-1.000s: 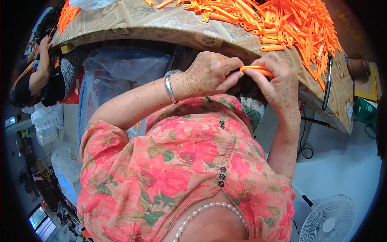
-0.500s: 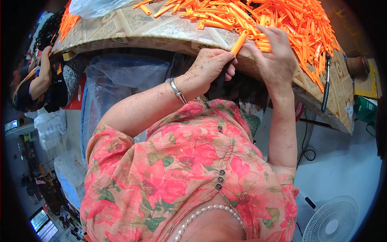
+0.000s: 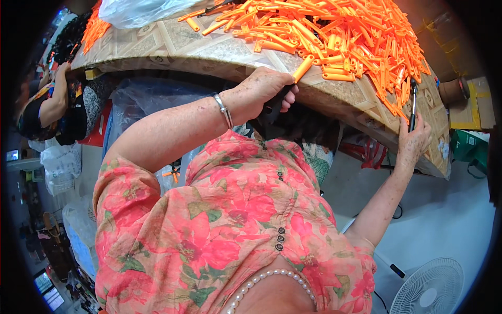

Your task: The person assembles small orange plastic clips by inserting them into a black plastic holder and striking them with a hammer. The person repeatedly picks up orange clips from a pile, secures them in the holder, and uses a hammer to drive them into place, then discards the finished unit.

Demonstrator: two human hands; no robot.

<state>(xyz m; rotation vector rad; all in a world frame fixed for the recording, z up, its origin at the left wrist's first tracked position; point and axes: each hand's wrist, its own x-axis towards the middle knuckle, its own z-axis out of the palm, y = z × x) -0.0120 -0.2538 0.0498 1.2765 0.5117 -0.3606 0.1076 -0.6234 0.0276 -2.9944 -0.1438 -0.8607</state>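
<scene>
My left hand [image 3: 269,91] is closed at the table's front edge. From its thumb and fingers an orange plastic handle [image 3: 303,68] points up toward the pile, and a dark piece [image 3: 273,109] hangs below the same grip. Whether the two are joined is hidden by my fingers. At the right side of the table, my right hand [image 3: 414,141] has its fingers round the black grip of a slim tool with a silver shaft [image 3: 414,99]. The tool's dark far end lies against the orange pieces.
A large heap of orange plastic handles [image 3: 355,31] covers the far right of the curved table [image 3: 188,44]. A clear plastic bag [image 3: 138,11] lies at the far left. Another person's arm [image 3: 56,99] shows there. A white fan [image 3: 429,293] stands low at the right.
My right hand has left the orange handle beside my left hand and moved right to the black-gripped tool. My left hand keeps its hold, slightly lower and to the left.
</scene>
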